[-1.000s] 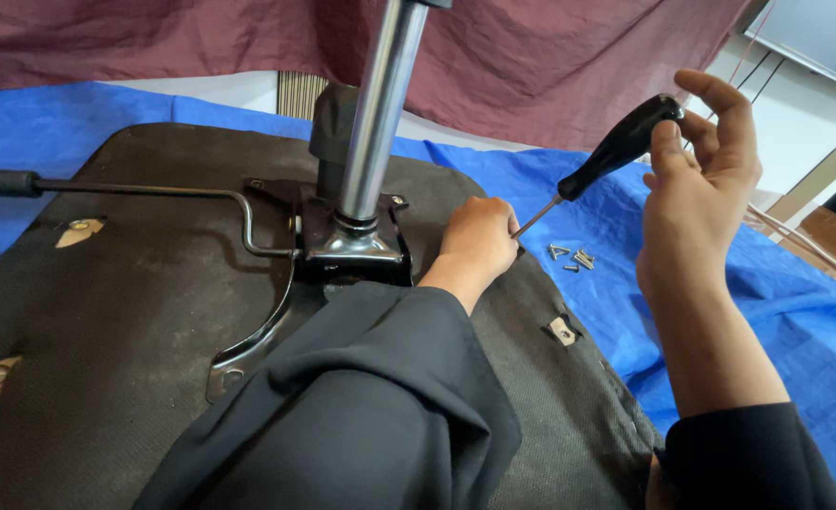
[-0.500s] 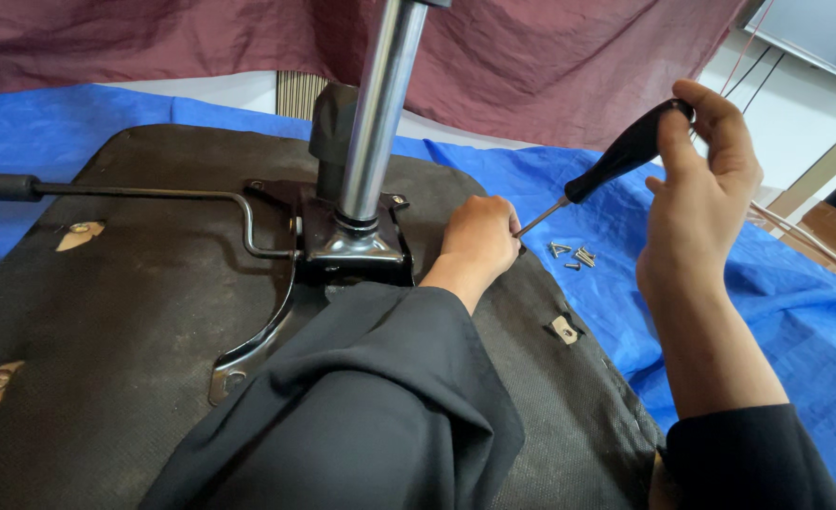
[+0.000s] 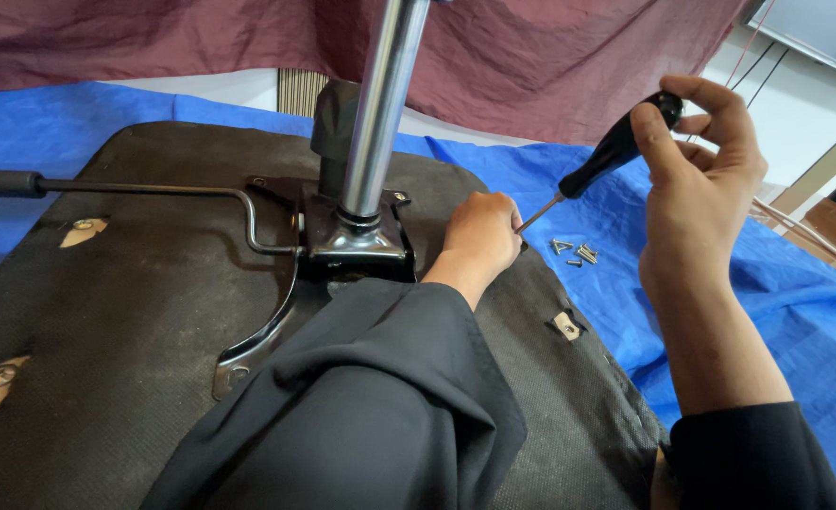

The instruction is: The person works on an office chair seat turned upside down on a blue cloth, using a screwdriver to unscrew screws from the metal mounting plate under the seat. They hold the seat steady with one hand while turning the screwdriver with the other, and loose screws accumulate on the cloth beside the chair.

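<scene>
On the upturned chair seat, your left hand lay curled beside the black mounting plate, your right hand gripped the slanted screwdriver: its tip, poorly seated, could slip toward your left-hand knuckles.

The tip of the screwdriver disappears behind the left hand, so what it meets cannot be seen. That hand's fingers are curled under and hidden, near the frame's middle. The metal post runs out past the top edge. The lever is cut off at the left edge. The small screws on the blue sheet are too small to count surely. The dark sleeve covers the lower part of the seat base and the bracket.
</scene>
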